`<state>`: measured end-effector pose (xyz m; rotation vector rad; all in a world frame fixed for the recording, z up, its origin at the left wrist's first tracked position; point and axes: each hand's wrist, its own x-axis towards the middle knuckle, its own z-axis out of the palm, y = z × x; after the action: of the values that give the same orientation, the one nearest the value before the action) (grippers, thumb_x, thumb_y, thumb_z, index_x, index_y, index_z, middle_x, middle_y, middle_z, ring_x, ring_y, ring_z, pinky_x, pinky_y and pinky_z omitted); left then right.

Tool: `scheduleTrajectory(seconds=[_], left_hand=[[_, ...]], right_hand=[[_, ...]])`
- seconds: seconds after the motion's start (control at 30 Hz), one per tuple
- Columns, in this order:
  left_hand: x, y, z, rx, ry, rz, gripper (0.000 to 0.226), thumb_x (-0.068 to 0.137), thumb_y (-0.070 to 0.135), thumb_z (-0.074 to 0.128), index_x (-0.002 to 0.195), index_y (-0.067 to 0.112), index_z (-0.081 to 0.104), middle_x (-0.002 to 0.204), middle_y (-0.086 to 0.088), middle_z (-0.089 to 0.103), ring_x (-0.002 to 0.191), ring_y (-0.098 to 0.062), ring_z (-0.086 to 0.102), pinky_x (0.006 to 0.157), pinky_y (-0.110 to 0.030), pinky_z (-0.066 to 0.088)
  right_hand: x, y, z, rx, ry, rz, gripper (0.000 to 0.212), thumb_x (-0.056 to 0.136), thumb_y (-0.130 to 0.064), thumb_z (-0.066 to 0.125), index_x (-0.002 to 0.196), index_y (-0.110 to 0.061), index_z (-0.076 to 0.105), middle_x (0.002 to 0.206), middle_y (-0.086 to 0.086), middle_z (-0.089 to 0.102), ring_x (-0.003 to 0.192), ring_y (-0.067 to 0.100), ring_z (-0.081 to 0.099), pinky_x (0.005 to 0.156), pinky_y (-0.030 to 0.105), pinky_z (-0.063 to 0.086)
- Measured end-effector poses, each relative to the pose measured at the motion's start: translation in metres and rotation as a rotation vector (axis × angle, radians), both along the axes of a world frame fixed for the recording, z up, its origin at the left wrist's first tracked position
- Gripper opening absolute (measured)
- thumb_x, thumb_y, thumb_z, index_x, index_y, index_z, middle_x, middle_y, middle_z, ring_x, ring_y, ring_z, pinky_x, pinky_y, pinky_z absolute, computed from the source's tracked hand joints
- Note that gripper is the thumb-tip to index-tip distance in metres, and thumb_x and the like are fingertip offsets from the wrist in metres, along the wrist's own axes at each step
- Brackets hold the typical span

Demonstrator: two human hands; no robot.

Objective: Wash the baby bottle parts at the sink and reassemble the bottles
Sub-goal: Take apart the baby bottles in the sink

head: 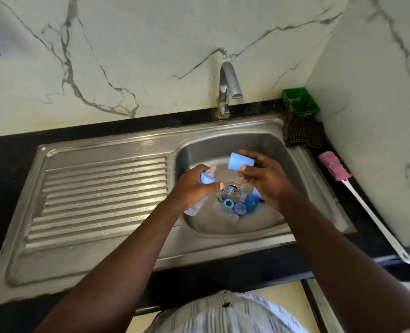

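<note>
**A:** Where do the task's things lie?

**B:** One bottle [191,209] is held tilted over the left part of the sink [223,140], its blue collar [205,179] toward the far side. The cap [241,161] is held just right of the collar, apart from it. Loose parts rest in the basin around the drain [231,183]: a second bottle [232,191], rings [228,204] and a dome [250,202].

**A:** How do the fingers stand?

**B:** The left hand [194,187] has its fingers curled round the bottle's upper body. The right hand [264,179] pinches the cap between thumb and fingertips, and the other fingers are half folded beneath.

**A:** What could go wrong from here?

**B:** Probably three things. The pinch on the cap looks light, so if the plastic is wet the cap may slip and drop among the loose parts. Bottle and cap are both tilted, so a cap pressed on at an angle may seat crooked. The rings lie close to the drain, and a falling piece could knock them toward it. Whether the drain is covered cannot be told.

**A:** And the tap [228,85]?

**B:** It stands at the far edge and shows no water. Capping this bottle before a rinse would leave it unwashed. Whether it is rinsed cannot be told.
</note>
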<state>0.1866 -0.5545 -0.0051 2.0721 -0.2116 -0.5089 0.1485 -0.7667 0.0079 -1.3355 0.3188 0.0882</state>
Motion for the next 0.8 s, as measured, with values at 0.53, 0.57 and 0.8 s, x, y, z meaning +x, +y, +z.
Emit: scheduleTrajectory(seconds=[0.53, 0.57, 0.8], left_hand=[[0.023, 0.008, -0.029, -0.014, 0.191, -0.033, 0.064, 0.078, 0.034, 0.084, 0.134, 0.021, 0.055, 0.119, 0.0, 0.067, 0.098, -0.017, 0.067, 0.082, -0.031, 0.054], [0.023, 0.008, -0.029, 0.008, 0.195, -0.012, 0.077, 0.076, 0.037, 0.085, 0.142, 0.021, 0.049, 0.125, 0.001, 0.063, 0.104, -0.018, 0.065, 0.09, -0.035, 0.054], [0.015, 0.003, -0.03, 0.018, 0.239, 0.09, 0.032, 0.09, 0.035, 0.064, 0.12, 0.024, 0.065, 0.113, -0.002, 0.069, 0.104, -0.024, 0.067, 0.091, -0.036, 0.052]], right_hand=[[0.013, -0.051, -0.072, -1.236, 0.358, 0.475, 0.038, 0.075, -0.021, 0.082, 0.11, -0.013, 0.07, 0.119, 0.008, 0.065, 0.111, 0.027, 0.061, 0.093, 0.032, 0.046], [0.015, -0.055, -0.08, -1.273, 0.406, 0.539, 0.04, 0.075, -0.022, 0.081, 0.113, -0.014, 0.069, 0.122, 0.007, 0.063, 0.114, 0.027, 0.06, 0.095, 0.032, 0.047], [0.026, -0.055, -0.125, -1.363, 0.57, 0.801, 0.062, 0.065, -0.03, 0.084, 0.113, -0.012, 0.05, 0.109, 0.011, 0.063, 0.099, 0.03, 0.064, 0.081, 0.035, 0.052]])
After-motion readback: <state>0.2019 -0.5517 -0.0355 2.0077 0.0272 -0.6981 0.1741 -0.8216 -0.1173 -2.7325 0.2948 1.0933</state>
